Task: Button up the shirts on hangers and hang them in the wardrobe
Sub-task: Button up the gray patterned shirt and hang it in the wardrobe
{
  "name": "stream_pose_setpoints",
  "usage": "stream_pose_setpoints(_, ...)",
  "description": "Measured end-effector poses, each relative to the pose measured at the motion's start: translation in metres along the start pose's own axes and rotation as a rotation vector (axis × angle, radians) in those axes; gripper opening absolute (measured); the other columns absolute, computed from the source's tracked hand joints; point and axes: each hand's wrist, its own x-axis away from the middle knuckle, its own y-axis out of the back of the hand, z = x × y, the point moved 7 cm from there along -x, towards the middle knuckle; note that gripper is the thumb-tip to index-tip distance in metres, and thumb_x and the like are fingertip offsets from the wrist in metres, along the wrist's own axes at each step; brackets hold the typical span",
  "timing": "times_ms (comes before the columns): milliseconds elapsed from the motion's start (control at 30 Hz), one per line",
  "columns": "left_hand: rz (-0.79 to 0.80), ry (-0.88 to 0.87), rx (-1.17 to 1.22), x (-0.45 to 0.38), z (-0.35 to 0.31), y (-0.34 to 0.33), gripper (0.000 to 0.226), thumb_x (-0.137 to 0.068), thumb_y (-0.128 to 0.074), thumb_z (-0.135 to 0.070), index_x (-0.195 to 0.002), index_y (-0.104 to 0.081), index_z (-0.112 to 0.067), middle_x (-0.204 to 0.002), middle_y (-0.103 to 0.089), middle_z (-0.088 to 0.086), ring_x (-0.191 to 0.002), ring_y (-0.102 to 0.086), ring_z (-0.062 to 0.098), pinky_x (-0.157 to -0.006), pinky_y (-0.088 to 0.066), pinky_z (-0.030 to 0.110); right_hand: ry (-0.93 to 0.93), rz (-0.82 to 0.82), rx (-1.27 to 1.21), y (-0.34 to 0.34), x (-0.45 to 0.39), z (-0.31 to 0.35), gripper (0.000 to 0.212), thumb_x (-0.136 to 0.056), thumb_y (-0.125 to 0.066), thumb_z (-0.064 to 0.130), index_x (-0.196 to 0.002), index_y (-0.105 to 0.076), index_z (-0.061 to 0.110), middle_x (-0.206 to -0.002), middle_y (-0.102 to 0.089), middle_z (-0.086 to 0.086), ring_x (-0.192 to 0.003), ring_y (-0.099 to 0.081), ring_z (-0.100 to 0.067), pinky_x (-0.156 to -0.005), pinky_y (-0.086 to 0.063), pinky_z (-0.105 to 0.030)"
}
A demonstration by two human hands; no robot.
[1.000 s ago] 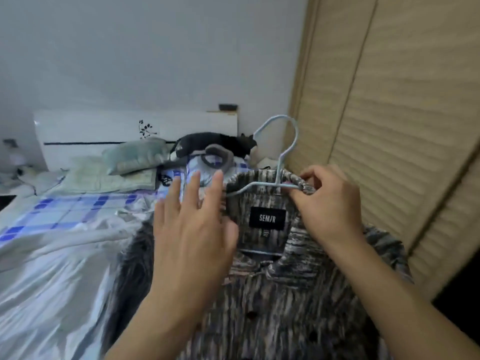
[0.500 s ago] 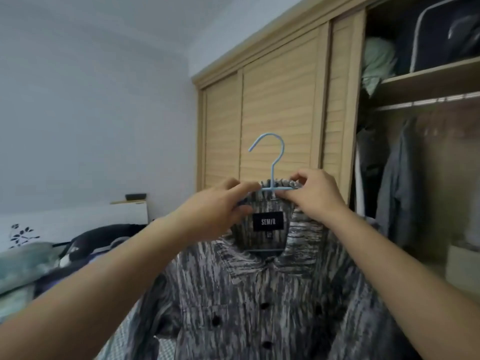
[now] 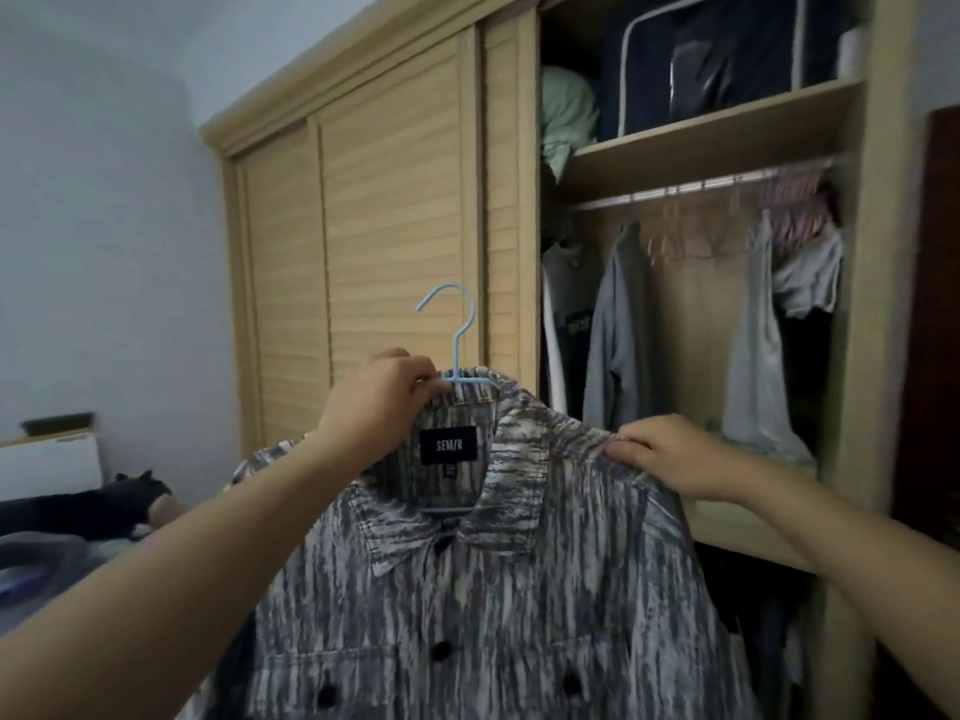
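Observation:
A grey-and-white streaked shirt (image 3: 498, 605) with black buttons hangs on a light blue hanger (image 3: 457, 324), held up in front of the wardrobe (image 3: 395, 210). My left hand (image 3: 379, 407) grips the hanger at the collar, just under the hook. My right hand (image 3: 670, 454) pinches the shirt's right shoulder. The front placket looks closed below the collar. The wardrobe's open section shows a metal rail (image 3: 696, 187) beyond and to the right of the shirt.
On the rail hang a grey jacket (image 3: 613, 330), a pale top (image 3: 758, 356) and pink hangers (image 3: 691, 236). The shelf above holds a dark storage bag (image 3: 711, 59) and green fabric (image 3: 563, 116). Slatted sliding doors stand left; the bed (image 3: 57, 543) lies lower left.
The view swung from the bed up to the open wardrobe. The shirt was lifted with it. My right hand slid from the collar out to the shirt's right shoulder.

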Motion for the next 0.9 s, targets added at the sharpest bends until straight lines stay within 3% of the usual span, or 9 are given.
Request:
stream_pose_setpoints(100, -0.048, 0.006, 0.094, -0.024, -0.022, -0.037, 0.022, -0.093, -0.068, -0.044, -0.091, -0.076, -0.024, -0.081, -0.057, -0.007, -0.074, -0.057, 0.019, -0.062, -0.04, 0.033, 0.052, 0.016, -0.19, 0.012, 0.003, -0.032, 0.05, -0.097, -0.057, 0.051, -0.067, -0.048, 0.011, -0.064, -0.045, -0.005, -0.061, -0.049, -0.019, -0.063, -0.034, -0.035)
stream_pose_setpoints(167, -0.107, -0.034, 0.144, -0.041, -0.04, -0.054, 0.024, -0.091, -0.071, -0.041, -0.093, -0.078, -0.019, -0.082, -0.058, -0.007, -0.075, -0.055, 0.016, -0.064, -0.039, 0.032, 0.041, 0.165, -0.393, 0.017, 0.005, -0.044, 0.046, -0.097, -0.058, 0.05, -0.087, -0.062, 0.005, -0.078, -0.063, -0.004, -0.074, -0.062, -0.021, -0.073, -0.047, -0.035)
stream_pose_setpoints(233, -0.108, -0.058, 0.178, -0.059, -0.054, -0.078, 0.027, -0.09, -0.072, -0.041, -0.096, -0.079, -0.016, -0.085, -0.063, -0.004, -0.077, -0.058, 0.017, -0.066, -0.047, 0.035, -0.001, 0.282, -0.519, 0.024, 0.005, -0.059, 0.044, -0.1, -0.057, 0.042, -0.112, -0.065, 0.0, -0.109, -0.072, -0.016, -0.103, -0.069, -0.032, -0.095, -0.053, -0.045)
stream_pose_setpoints(333, -0.056, -0.021, 0.205, -0.082, -0.065, -0.124, 0.03, -0.089, -0.071, -0.046, -0.1, -0.08, -0.019, -0.088, -0.069, -0.001, -0.079, -0.062, 0.021, -0.071, -0.053, 0.038, -0.049, 0.261, -0.567, 0.032, 0.001, -0.083, 0.039, -0.104, -0.054, 0.031, -0.108, -0.062, -0.008, -0.112, -0.07, -0.025, -0.101, -0.07, -0.033, -0.097, -0.053, -0.046)
stream_pose_setpoints(433, -0.028, -0.016, 0.247, -0.096, -0.083, -0.16, 0.025, -0.09, -0.073, -0.041, -0.1, -0.081, -0.02, -0.089, -0.071, 0.0, -0.079, -0.06, 0.018, -0.072, -0.051, 0.038, -0.065, 0.217, -0.476, 0.034, -0.001, -0.108, 0.029, -0.104, -0.055, 0.031, -0.097, -0.066, 0.005, -0.099, -0.075, -0.01, -0.091, -0.071, -0.023, -0.088, -0.054, -0.038)
stream_pose_setpoints(533, -0.044, -0.091, 0.295, -0.108, -0.11, -0.18, 0.025, -0.09, -0.072, -0.039, -0.102, -0.08, -0.019, -0.09, -0.069, -0.004, -0.079, -0.061, 0.014, -0.071, -0.052, 0.036, -0.106, 0.248, -0.495, 0.035, 0.008, -0.134, 0.022, -0.105, -0.053, 0.029, -0.115, -0.068, 0.017, -0.11, -0.076, 0.003, -0.103, -0.072, -0.014, -0.095, -0.056, -0.035)
stream_pose_setpoints(700, -0.093, -0.166, 0.352, -0.144, -0.15, -0.199, 0.03, -0.092, -0.069, -0.042, -0.111, -0.078, -0.021, -0.099, -0.07, -0.004, -0.081, -0.059, 0.01, -0.075, -0.054, 0.035, -0.134, 0.306, -0.728, 0.045, 0.01, -0.148, 0.028, -0.1, -0.059, 0.022, -0.127, -0.063, 0.016, -0.121, -0.073, -0.002, -0.114, -0.069, -0.021, -0.104, -0.05, -0.043)
stream_pose_setpoints(800, -0.073, -0.218, 0.322, -0.177, -0.165, -0.204, 0.029, -0.094, -0.067, -0.045, -0.111, -0.078, -0.025, -0.097, -0.071, -0.004, -0.083, -0.062, 0.015, -0.073, -0.054, 0.037, -0.113, 0.074, -0.368, 0.075, -0.013, -0.158, 0.038, -0.098, -0.064, 0.035, -0.135, -0.053, 0.039, -0.121, -0.072, 0.002, -0.111, -0.069, -0.019, -0.101, -0.052, -0.05)
stream_pose_setpoints(900, -0.025, -0.26, 0.297, -0.209, -0.163, -0.219, 0.026, -0.093, -0.066, -0.047, -0.106, -0.079, -0.028, -0.088, -0.07, -0.005, -0.079, -0.062, 0.016, -0.067, -0.052, 0.037, 0.01, -0.008, -0.045, 0.1, -0.021, -0.159, 0.084, -0.096, -0.066, 0.039, -0.147, -0.007, 0.069, -0.159, -0.041, 0.006, -0.137, -0.049, -0.018, -0.109, -0.048, -0.038)
